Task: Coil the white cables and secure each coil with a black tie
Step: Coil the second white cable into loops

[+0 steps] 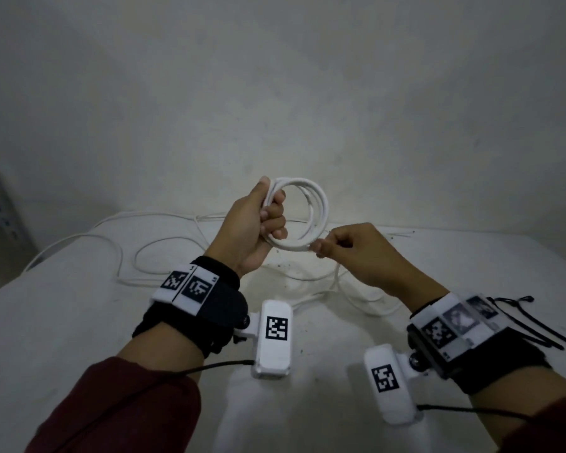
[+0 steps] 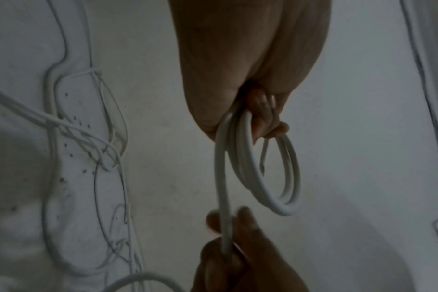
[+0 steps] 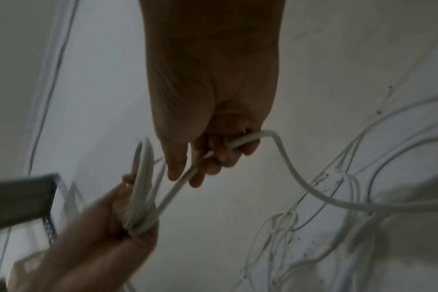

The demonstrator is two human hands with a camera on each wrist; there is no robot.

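My left hand (image 1: 258, 220) gripped a few-turn coil (image 1: 311, 214); my right hand (image 1: 356, 253) pinched its loose tail; black ties (image 1: 536, 325) lay unused on the bench (image 1: 62, 322).

The left hand (image 1: 258, 223) hides part of the coil (image 1: 311, 214) it grips.

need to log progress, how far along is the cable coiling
Done: nothing tied yet. In hand: the left hand grips a coil of thick white cable with a few loops, while the right hand feeds its loose tail. Left: thin white cables lie uncoiled on the white table, and the black ties lie unused at the right.
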